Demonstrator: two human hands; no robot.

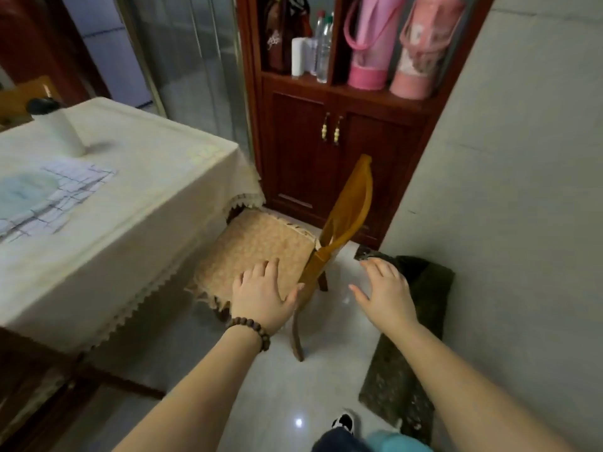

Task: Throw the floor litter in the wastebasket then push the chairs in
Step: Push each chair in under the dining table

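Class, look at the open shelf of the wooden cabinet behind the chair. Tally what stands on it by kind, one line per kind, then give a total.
Pink flasks: 2
Clear plastic bottles: 2
White rolls: 1
Dark bags: 1
Total: 6
The bottles overlap, so that count is my best reading.

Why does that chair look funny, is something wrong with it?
The chair isn't broken. It is only partly under the table, so most of its cushioned seat sticks out. Both hands, left and right, are open beside its backrest.
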